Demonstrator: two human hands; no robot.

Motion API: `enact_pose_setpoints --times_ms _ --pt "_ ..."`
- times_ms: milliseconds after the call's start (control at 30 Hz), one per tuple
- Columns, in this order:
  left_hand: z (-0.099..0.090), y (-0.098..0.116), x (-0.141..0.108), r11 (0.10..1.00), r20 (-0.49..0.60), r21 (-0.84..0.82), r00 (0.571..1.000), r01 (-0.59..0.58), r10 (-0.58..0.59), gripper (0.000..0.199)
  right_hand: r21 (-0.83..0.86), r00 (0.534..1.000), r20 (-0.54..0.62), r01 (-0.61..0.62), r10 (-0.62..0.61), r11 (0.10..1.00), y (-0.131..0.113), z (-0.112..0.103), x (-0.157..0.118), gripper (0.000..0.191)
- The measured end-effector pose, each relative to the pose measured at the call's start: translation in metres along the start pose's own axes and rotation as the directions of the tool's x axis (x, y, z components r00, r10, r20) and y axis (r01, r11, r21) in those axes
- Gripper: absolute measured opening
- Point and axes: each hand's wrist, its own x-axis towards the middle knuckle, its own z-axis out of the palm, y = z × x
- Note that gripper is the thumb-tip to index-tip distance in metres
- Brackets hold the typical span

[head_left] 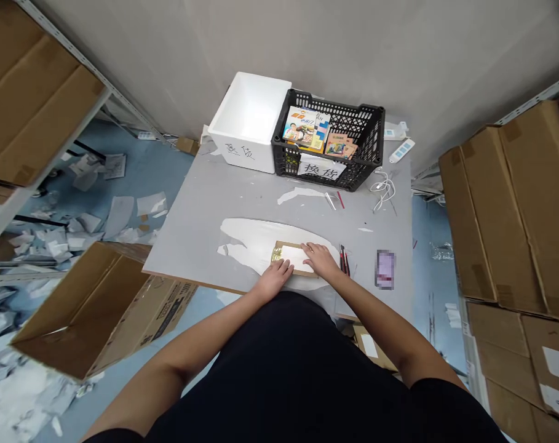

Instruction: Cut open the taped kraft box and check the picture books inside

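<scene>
A flat cardboard packet lies square on a sheet of whitish plastic film — thin, low, its brown border framing a white panel. A strip of gold-patterned wrapping shows at its left end. The film spreads out on the gray table, torn and ragged along its left side. The left grip lies open across the packet's near edge; the right grip rests flat on the panel's right side — neither closes on it.
</scene>
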Motion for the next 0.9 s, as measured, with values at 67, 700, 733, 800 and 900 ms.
enact_pose_setpoints --times_ms 67,700,733,800,900 --pt "0.001 0.001 0.000 1.000 0.008 0.011 1.000 0.006 -0.006 0.046 -0.006 1.000 -0.007 0.002 -0.002 1.000 -0.002 0.002 0.002 0.059" --pt "0.006 0.006 0.020 0.999 0.086 0.011 0.995 0.041 -0.042 0.042 -0.261 0.975 0.184 -0.076 0.127 0.962 -0.061 -0.009 0.024 0.055" --pt "0.005 0.006 0.020 0.999 0.084 0.014 0.996 0.042 -0.043 0.044 -0.263 0.974 0.197 -0.054 0.108 0.963 -0.058 -0.012 0.024 0.055" --pt "0.004 0.005 0.019 0.999 0.077 0.020 0.996 0.044 -0.045 0.046 -0.258 0.977 0.209 0.010 0.046 0.966 -0.050 -0.017 0.024 0.057" --pt "0.001 0.001 0.013 0.999 0.048 -0.005 0.998 0.036 -0.036 0.043 -0.254 0.979 0.202 0.081 -0.029 0.964 -0.039 -0.020 0.022 0.061"
